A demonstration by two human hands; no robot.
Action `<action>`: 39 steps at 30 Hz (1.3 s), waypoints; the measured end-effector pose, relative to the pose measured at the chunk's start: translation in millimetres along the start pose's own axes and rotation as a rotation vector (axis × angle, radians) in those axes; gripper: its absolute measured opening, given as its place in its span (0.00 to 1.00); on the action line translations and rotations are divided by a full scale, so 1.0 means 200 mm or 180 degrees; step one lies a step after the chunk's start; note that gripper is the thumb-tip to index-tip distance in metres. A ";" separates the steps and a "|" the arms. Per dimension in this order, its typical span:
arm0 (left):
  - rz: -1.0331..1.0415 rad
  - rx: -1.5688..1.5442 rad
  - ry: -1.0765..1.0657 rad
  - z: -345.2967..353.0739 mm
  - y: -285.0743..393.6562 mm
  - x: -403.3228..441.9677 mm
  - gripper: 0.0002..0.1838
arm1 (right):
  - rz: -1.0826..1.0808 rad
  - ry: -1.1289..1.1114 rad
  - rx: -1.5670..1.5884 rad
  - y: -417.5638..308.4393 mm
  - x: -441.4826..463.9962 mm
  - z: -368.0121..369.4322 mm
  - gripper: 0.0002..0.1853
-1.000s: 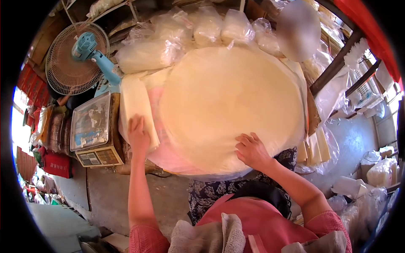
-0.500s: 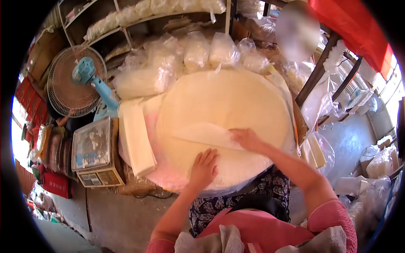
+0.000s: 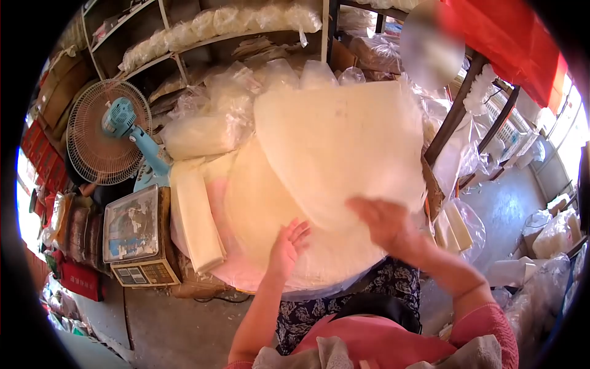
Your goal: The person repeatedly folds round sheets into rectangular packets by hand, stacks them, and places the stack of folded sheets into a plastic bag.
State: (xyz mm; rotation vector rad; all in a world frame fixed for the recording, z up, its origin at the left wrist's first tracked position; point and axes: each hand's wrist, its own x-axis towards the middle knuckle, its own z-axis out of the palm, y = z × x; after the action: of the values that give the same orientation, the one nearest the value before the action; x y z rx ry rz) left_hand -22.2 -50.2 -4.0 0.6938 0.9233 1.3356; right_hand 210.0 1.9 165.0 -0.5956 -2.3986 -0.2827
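A stack of large, round, thin cream-coloured sheets [image 3: 252, 203] lies in front of me. Its top sheet [image 3: 344, 147] is shifted over to the right and back, with a nearly straight far edge and a curved left edge. My left hand [image 3: 289, 246] is open, fingers spread, over the near left part of the stack and not gripping anything. Over the near right part of the top sheet is my right hand [image 3: 390, 227], blurred by motion. Its fingers look stretched out to the left; whether they touch the sheet is unclear.
Left of the stack lies a folded cream bundle [image 3: 195, 215], beside a box with a clear-lidded container [image 3: 131, 221] and a blue fan [image 3: 120, 123]. Filled plastic bags [image 3: 206, 132] crowd the back. A dark post [image 3: 456, 111] stands at right.
The top sheet has swung back and to the right, uncovering sheet below on the left. My right hand has moved right and nearer me; my left hand has lifted slightly and turned.
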 end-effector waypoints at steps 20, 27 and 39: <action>0.1443 0.0135 0.2017 -0.06 0.53 -0.03 0.21 | 0.1287 -0.0823 0.0999 -0.07 -0.80 -0.13 0.21; 0.0073 0.1659 0.2195 -0.34 0.68 -0.20 0.12 | 0.0707 -0.1120 0.0817 -0.14 -0.80 -0.21 0.15; 0.2004 0.2333 0.0676 0.07 0.60 0.11 0.30 | 0.4536 0.0963 0.3593 0.23 -0.76 -0.01 0.04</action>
State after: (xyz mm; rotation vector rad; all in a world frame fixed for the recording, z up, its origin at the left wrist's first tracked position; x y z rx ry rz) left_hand -68.7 -10.8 102.0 1.5179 1.4660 1.6334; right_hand 337.9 -11.0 71.9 -1.2838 -1.0272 1.3321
